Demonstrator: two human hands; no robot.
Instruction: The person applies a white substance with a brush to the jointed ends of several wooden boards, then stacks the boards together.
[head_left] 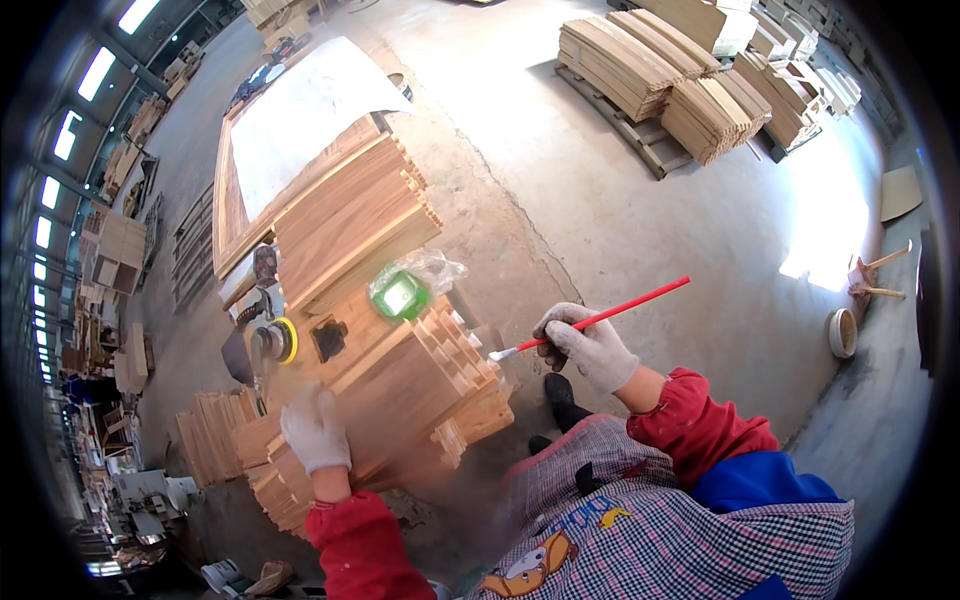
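My right hand, in a pale work glove, grips a slim paintbrush with a red handle. Its whitish tip points left, close to the notched ends of the stacked wooden boards. My left hand, gloved too, lies over the near left part of that stack with its fingers stretched out. Just beyond the boards stands a green container holding something pale, with clear plastic film beside it. Whether the brush tip touches the wood I cannot tell.
A sander with a yellow-rimmed pad sits left of the boards. Farther off is another board stack, with a white sheet over a wooden frame behind it. Curved slats lie on a pallet at the upper right.
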